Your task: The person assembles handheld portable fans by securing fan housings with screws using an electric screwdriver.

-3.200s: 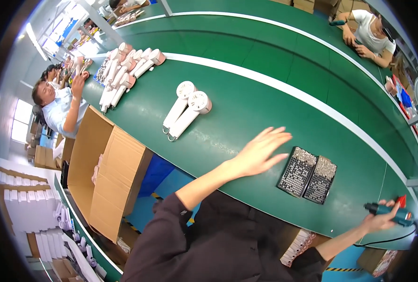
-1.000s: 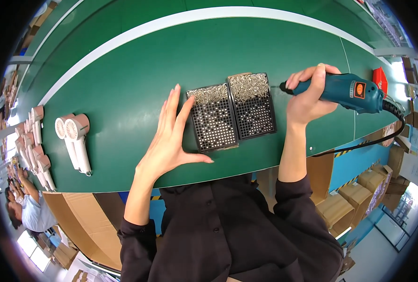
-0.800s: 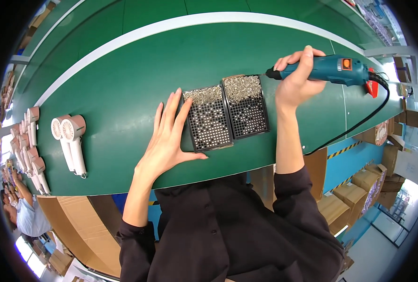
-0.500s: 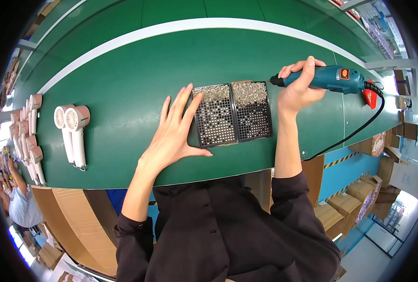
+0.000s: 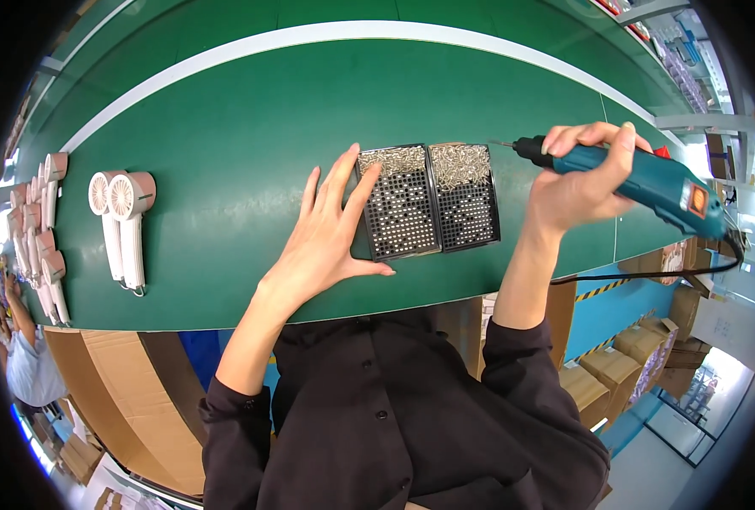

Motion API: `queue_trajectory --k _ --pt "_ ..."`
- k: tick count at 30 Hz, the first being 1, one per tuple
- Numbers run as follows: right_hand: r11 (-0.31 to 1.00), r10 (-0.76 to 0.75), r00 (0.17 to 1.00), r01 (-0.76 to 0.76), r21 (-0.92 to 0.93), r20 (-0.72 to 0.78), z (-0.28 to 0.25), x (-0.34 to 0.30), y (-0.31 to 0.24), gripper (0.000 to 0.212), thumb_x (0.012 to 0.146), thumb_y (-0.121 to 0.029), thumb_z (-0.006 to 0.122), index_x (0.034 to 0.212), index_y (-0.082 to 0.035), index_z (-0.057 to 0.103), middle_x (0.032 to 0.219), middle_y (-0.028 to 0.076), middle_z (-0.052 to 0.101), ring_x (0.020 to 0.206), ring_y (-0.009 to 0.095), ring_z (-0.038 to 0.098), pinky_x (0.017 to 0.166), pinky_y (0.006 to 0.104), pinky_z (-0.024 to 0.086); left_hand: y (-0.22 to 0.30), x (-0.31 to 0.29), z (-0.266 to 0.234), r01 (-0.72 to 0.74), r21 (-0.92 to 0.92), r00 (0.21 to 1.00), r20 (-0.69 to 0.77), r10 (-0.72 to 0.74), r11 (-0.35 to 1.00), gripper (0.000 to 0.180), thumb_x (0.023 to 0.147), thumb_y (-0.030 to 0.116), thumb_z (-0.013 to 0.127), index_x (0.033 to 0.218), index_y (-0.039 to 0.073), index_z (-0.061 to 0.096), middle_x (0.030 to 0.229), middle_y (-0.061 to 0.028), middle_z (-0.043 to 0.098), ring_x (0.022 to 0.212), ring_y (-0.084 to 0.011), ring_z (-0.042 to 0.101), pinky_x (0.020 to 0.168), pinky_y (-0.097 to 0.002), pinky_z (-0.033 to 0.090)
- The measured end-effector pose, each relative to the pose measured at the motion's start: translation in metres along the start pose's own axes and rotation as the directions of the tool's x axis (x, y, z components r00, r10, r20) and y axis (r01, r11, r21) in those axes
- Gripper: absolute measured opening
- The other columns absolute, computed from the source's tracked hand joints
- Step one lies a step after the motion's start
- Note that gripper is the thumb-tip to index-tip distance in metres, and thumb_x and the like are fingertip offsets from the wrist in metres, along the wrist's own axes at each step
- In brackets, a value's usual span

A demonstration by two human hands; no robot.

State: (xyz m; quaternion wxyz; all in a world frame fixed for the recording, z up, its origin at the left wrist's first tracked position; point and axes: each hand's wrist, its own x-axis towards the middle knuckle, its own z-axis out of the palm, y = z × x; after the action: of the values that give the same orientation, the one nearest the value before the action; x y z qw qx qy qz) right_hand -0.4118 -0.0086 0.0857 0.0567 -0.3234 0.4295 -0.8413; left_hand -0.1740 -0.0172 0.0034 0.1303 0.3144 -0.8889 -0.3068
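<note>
In my right hand is a teal electric screwdriver, fingers wrapped round its body. Its thin bit points left and stands off to the right of the trays. Two black screw trays lie side by side on the green table: the left tray and the right tray. Loose silvery screws are heaped at the far end of both, above perforated grids with many holes filled. My left hand rests against the left tray's side with fingers spread, fingertips over its upper left corner.
Two pink and white handheld fans lie on the table to the left. A stack of similar fans stands at the far left edge. A power cord trails from the screwdriver. Another person is at far left; cardboard boxes stand below right.
My right hand has moved right and slightly nearer with the screwdriver, its tip now farther from the trays and tilted. My left hand stays at the left tray.
</note>
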Motion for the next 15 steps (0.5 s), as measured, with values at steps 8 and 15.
queue_trajectory --k 8,15 --pt "0.993 0.104 0.938 -0.117 0.018 0.332 0.001 -0.03 -0.03 0.024 0.096 -0.02 0.043 0.083 0.0 0.048 0.067 0.013 0.05 0.045 0.02 0.05 0.043 0.0321 0.046 -0.022 -0.028 -0.025 0.084 -0.047 0.928 -0.36 -0.095 0.995 0.091 0.073 0.031 0.082 0.144 0.003 0.032 0.147 -0.0219 0.033 0.136 -0.0377 0.033 0.112 -0.0463 0.029" --pt "0.988 0.125 0.924 -0.149 0.04 0.361 0.006 -0.064 -0.019 0.023 0.088 -0.006 0.048 0.109 -0.004 0.039 0.072 0.016 0.051 0.039 0.02 0.048 0.035 0.0338 0.046 -0.111 -0.135 -0.11 0.727 0.276 0.554 -0.777 -0.299 0.628 0.044 0.088 0.028 0.069 0.117 -0.002 0.055 0.109 -0.0206 0.058 0.1 -0.0367 0.056 0.086 -0.0439 0.045"
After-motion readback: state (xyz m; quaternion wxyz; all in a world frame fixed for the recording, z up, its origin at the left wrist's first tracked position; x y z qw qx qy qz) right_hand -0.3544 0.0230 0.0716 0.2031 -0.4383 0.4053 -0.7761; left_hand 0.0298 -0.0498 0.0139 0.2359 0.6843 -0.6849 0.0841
